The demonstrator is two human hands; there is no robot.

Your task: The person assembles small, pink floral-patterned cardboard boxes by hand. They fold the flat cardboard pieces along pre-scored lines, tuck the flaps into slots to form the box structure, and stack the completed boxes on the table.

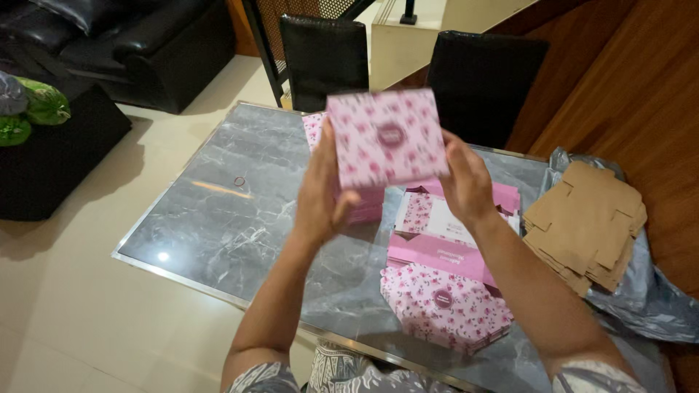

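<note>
I hold a folded pink floral box [386,138] up above the table, its top with a round dark pink label facing me. My left hand [322,193] grips its left side and my right hand [466,182] grips its right side. Below the box, on the grey marble table [233,218], lies a stack of flat unfolded pink floral box blanks [444,291]. More folded pink boxes [362,207] stand behind, mostly hidden by the held box and my left hand.
A pile of flat brown cardboard pieces [586,225] lies on a grey plastic bag [648,298] at the right. A small rubber band [239,181] lies on the table's left part. Two black chairs [324,54] stand at the far edge; a black sofa [124,44] is at the upper left.
</note>
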